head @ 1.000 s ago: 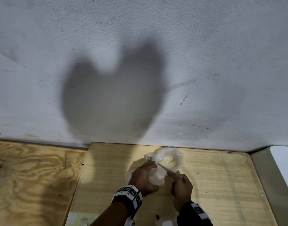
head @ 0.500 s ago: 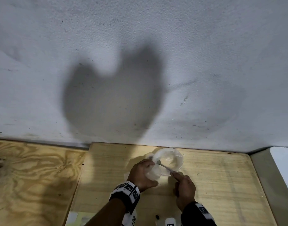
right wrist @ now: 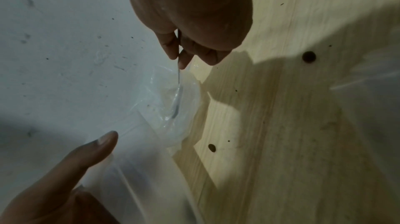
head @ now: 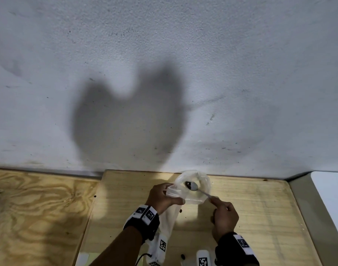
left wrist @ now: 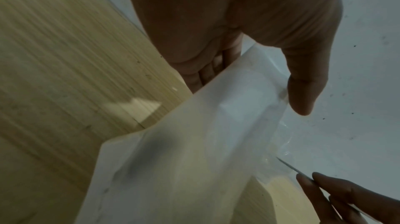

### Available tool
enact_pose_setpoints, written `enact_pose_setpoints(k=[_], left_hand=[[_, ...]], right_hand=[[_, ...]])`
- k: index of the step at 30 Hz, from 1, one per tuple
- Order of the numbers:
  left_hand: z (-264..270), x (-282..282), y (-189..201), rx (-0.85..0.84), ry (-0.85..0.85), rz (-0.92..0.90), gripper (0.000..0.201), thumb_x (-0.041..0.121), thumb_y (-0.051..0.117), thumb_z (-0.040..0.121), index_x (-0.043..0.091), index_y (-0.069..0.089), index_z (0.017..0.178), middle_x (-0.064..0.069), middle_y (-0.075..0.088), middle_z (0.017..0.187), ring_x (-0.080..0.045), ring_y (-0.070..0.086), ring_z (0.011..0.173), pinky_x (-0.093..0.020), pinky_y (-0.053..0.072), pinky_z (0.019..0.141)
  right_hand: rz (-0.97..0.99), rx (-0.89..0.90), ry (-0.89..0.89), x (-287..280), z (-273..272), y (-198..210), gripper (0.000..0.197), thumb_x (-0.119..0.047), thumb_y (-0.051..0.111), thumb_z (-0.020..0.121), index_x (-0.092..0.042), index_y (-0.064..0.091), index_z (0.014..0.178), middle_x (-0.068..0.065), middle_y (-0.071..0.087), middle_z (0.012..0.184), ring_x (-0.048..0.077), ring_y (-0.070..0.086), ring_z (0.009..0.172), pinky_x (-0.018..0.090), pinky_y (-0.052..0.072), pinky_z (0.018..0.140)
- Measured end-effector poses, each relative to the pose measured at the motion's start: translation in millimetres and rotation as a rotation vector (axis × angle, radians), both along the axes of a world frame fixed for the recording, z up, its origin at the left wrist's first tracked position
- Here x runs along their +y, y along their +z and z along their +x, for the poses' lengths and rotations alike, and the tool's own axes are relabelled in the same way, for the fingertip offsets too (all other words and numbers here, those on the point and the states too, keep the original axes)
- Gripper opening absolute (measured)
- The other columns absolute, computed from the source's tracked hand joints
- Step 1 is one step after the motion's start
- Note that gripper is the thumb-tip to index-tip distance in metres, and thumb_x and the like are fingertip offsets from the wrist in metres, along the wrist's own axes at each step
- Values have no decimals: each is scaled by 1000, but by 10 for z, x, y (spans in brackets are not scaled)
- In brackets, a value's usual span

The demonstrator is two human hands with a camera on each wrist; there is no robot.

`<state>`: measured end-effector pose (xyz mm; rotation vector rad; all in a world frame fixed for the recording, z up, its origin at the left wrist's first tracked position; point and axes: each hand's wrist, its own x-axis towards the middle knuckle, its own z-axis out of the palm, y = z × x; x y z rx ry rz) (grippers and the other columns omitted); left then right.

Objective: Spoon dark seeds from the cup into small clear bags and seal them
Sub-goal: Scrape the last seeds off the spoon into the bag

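On the bench (head: pixel 250 217) by the wall, my left hand (head: pixel 160 196) pinches the bag (head: pixel 183 196), mouth gaping beside the cup (head: pixel 203 181). My right hand (head: pixel 224 215) pinches the spoon (head: pixel 195 188), level to retain seeds (head: pixel 188 184) over the cup.

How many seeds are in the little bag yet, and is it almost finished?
None can be seen in the bag yet. A scoop of dark seeds sits on the spoon, lifted over the cup. The right hand pinches the spoon's handle; the left hand holds the bag open. Still left: tipping seeds in and sealing.
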<state>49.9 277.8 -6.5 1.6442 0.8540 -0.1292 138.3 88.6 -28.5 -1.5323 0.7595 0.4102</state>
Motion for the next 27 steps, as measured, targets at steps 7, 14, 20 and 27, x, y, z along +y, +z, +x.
enact_pose_setpoints(k=[7,14,20,27], left_hand=[[-27,-40,26,-4,-10,-60,58,36,92,43,27,72,97,9,74,96,-4,69,89,-19,54,77],[-124,-143,13,31,-171,37,78,43,90,36,23,72,109,13,72,100,0,66,91,-20,56,77],[-224,-135,35,73,-293,90,73,37,89,41,22,71,111,12,70,102,0,65,91,-19,56,71],[-251,-75,20,116,-368,114,70,33,92,46,20,71,112,9,70,104,-4,65,93,-19,55,74]], right_hand=[[-90,14,-35,31,-21,-32,30,-33,84,54,-13,66,70,16,60,70,28,51,58,37,46,53],[-113,45,-121,74,-80,-35,27,-34,80,63,-18,60,72,15,66,82,31,55,69,45,51,68],[-46,136,-123,72,-24,-79,28,-26,81,70,-10,61,82,14,60,72,29,50,56,36,44,56],[92,99,20,30,-16,-157,41,-19,69,88,2,59,122,19,68,107,32,69,90,45,58,82]])
